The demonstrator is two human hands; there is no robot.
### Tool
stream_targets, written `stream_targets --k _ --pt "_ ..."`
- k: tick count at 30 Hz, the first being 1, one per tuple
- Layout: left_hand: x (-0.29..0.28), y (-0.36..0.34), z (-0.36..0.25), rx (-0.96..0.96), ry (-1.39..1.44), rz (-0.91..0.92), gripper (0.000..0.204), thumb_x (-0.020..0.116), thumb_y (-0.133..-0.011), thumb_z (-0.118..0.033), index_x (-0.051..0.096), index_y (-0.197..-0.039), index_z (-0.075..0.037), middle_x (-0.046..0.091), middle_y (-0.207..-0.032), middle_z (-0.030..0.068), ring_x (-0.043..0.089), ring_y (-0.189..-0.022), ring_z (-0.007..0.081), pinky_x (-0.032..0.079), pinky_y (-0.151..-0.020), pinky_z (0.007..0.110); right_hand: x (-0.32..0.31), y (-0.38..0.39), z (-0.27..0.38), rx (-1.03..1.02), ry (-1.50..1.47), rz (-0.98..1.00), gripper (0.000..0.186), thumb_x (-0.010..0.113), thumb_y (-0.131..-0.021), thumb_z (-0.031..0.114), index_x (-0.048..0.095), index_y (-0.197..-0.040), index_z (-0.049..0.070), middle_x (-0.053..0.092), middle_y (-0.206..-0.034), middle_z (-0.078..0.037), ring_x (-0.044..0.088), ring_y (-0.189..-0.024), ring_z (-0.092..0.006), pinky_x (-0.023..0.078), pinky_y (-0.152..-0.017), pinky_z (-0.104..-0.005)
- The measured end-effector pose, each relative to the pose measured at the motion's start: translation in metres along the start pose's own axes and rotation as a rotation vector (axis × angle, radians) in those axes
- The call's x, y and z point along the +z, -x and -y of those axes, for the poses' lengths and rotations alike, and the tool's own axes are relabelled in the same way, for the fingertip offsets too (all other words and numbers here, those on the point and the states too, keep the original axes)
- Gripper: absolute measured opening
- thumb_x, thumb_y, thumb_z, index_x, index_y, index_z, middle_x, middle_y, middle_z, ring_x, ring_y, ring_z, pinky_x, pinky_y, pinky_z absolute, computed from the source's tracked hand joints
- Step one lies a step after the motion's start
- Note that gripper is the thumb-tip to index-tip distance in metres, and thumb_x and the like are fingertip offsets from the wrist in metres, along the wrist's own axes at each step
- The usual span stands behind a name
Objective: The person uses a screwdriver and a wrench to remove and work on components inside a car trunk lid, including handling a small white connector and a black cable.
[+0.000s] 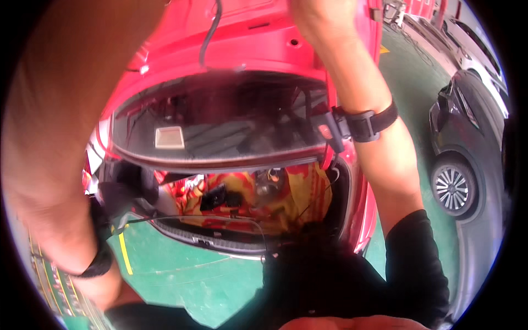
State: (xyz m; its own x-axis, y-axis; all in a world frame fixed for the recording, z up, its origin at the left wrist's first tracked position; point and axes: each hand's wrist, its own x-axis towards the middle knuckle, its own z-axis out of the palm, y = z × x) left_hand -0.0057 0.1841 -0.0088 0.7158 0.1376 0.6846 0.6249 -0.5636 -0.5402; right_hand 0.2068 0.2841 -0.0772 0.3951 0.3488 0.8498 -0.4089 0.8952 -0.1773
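A red car with its boot open stands before me. My right hand (324,14) reaches up over its red body panel (264,44), cut off by the top edge of the picture. Its fingers do not show, so I cannot tell whether it holds anything. My left forearm (71,137) rises large and blurred at the left, and its hand lies beyond the top edge. Each forearm wears a black strap (366,125). Between the arms, a dark cable or hose (209,36) hangs against the panel. Below that spreads a dark window (231,118) with a pale square patch on it.
Inside the boot, a red and yellow cloth (308,192) lies under black items (214,198) and a clear, bag-like thing (269,181). The boot sill (203,242) curves along the near side. A dark grey car (467,126) stands at the right on the green floor (181,280).
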Motion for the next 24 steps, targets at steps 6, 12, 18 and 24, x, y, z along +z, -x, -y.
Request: stream_targets --k 6,12,18,24 --pt "0.069 0.091 0.0 -0.838 0.696 -0.176 0.041 0.069 -0.091 -0.02 0.06 -0.125 0.0 0.06 -0.129 0.0108 0.053 -0.123 0.0244 0.041 -0.103 0.036 0.012 0.025 -0.003 0.053 0.141 -0.065 0.026 0.065 -0.089 -0.004 0.066 -0.115 0.0 0.069 -0.104 -0.004 0.063 -0.092 -0.0116 0.052 -0.081 -0.0266" --pt "0.127 0.045 0.045 -0.939 1.207 -0.415 0.048 0.07 -0.088 -0.022 0.058 -0.129 0.0 0.06 -0.131 0.0138 0.054 -0.124 0.022 0.04 -0.102 0.035 0.011 0.025 0.006 0.158 0.291 -0.094 0.018 0.066 -0.09 -0.002 0.066 -0.108 0.0 0.069 -0.095 -0.006 0.066 -0.083 -0.014 0.055 -0.075 -0.0272" --pt "0.157 0.012 0.085 -0.76 1.519 -0.292 0.028 0.063 -0.09 -0.009 0.064 -0.114 0.005 0.066 -0.116 0.0132 0.059 -0.1 0.0187 0.045 -0.085 0.032 0.001 0.029 -0.001 0.017 0.296 -0.149 0.013 0.061 -0.095 0.009 0.068 -0.101 0.0 0.071 -0.084 -0.004 0.065 -0.072 -0.0097 0.051 -0.065 -0.0218" --pt "0.155 0.001 0.094 -0.774 1.585 -0.096 0.016 0.065 -0.086 -0.007 0.069 -0.097 0.005 0.069 -0.092 0.01 0.057 -0.079 0.0143 0.043 -0.071 0.029 -0.01 0.054 0.021 0.136 0.392 -0.132 0.019 0.059 -0.096 0.004 0.066 -0.113 -0.001 0.071 -0.093 -0.007 0.067 -0.083 -0.0122 0.053 -0.081 -0.0263"
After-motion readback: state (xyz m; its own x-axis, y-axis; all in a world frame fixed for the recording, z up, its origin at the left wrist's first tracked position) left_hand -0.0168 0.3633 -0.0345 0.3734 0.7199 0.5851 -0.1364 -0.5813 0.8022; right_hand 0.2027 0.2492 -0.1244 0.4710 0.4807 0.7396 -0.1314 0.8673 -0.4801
